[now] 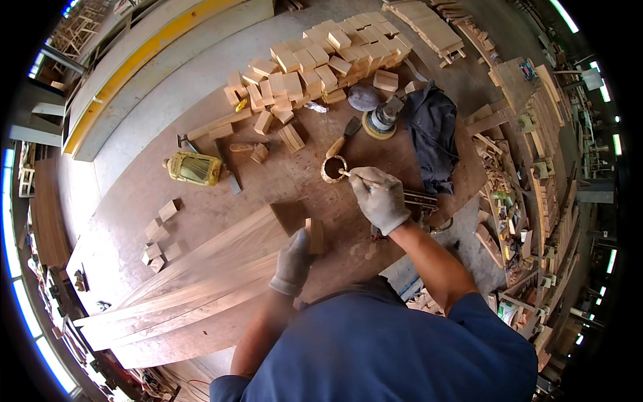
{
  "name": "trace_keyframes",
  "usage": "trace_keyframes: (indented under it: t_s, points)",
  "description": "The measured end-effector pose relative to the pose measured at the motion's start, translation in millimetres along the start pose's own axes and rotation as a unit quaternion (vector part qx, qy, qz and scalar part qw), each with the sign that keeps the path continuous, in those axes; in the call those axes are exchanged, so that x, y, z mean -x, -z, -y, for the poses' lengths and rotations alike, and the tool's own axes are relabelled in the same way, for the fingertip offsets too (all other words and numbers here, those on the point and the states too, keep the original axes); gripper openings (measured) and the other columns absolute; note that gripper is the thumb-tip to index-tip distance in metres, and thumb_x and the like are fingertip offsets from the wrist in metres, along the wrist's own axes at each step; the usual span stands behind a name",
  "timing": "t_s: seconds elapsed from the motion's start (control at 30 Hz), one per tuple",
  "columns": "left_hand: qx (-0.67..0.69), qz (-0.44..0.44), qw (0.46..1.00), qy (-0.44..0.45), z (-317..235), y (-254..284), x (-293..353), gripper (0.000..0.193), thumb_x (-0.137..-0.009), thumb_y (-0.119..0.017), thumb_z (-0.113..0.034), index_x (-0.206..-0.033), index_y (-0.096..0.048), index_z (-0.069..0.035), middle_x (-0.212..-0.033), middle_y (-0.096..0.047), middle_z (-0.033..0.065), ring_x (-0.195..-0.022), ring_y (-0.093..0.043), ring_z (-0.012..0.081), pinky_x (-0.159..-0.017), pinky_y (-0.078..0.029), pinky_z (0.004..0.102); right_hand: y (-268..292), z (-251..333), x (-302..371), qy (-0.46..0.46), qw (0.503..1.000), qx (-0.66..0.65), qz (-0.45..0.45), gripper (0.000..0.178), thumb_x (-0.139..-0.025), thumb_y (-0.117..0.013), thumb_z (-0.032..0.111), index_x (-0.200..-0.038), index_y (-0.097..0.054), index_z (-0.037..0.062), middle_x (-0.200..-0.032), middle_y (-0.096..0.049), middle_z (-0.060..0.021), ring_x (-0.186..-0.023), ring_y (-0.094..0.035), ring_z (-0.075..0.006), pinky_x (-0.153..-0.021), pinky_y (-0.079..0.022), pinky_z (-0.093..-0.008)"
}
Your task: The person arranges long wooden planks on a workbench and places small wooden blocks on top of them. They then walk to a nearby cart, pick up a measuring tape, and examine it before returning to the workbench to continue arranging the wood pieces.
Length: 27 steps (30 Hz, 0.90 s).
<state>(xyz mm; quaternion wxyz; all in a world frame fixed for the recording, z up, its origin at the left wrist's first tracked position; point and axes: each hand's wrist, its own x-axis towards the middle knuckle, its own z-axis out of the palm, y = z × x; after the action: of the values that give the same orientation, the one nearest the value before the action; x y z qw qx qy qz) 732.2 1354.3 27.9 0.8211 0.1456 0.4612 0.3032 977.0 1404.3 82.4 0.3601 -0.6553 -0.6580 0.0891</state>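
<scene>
My left hand (293, 263), in a pale glove, is closed around a small wooden block (314, 236) beside long wooden boards (221, 261) lying on the worktable. My right hand (378, 199), gloved too, pinches a thin light stick (343, 172). The stick's tip reaches the rim of a small round pot (327, 177) with a crusted pale edge and a brown inside. Just beyond the pot lies a brush (343, 136) with a wooden handle and dark end.
Many wooden blocks (321, 57) are heaped at the table's far side. A bottle of yellowish liquid (193, 168) and a hammer (228, 175) lie at left. A round sander (380, 122) and dark cloth (432, 137) are at right. Loose blocks (157, 231) sit beside the boards.
</scene>
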Motion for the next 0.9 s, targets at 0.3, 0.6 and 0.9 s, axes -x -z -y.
trace_keyframes:
  t_s: [0.3,0.6,0.9]
  points:
    - [-0.083,0.006,0.996,-0.023,-3.9,3.5,-2.3,0.045,-0.103,-0.056,-0.039,-0.130,-0.061,-0.003,-0.101,-0.067,0.0040,-0.083,-0.062,0.0125,-0.068,-0.051,0.0271,-30.4,2.6,5.7,-0.011,0.995,0.090,0.046,0.008,-0.092,-0.063,0.014,-0.097,-0.065,0.0074,-0.086,-0.069,-0.0125,-0.080,-0.068,-0.0324,-0.072,-0.053,-0.0443]
    - [-0.654,-0.082,0.674,-0.334,-57.2,-23.9,-38.8,0.037,-0.092,-0.069,-0.027,-0.121,-0.066,-0.004,-0.102,-0.072,0.0153,-0.091,-0.069,0.0315,-0.080,-0.055,0.0398,-22.2,2.1,23.2,0.059,0.998,-0.010,0.004,0.018,-0.089,-0.066,0.008,-0.107,-0.066,0.0055,-0.088,-0.069,-0.0149,-0.082,-0.068,-0.0349,-0.072,-0.055,-0.0431]
    - [-0.728,-0.059,0.611,-0.306,-54.7,-34.2,-93.9,0.068,-0.080,-0.078,-0.030,-0.137,-0.051,-0.005,-0.132,-0.059,0.0188,-0.124,-0.052,0.0385,-0.106,-0.040,0.0483,-4.5,10.6,15.1,0.001,1.000,-0.002,-0.018,0.010,-0.091,-0.065,0.009,-0.100,-0.065,0.0043,-0.086,-0.069,-0.0150,-0.079,-0.069,-0.0335,-0.071,-0.055,-0.0426]
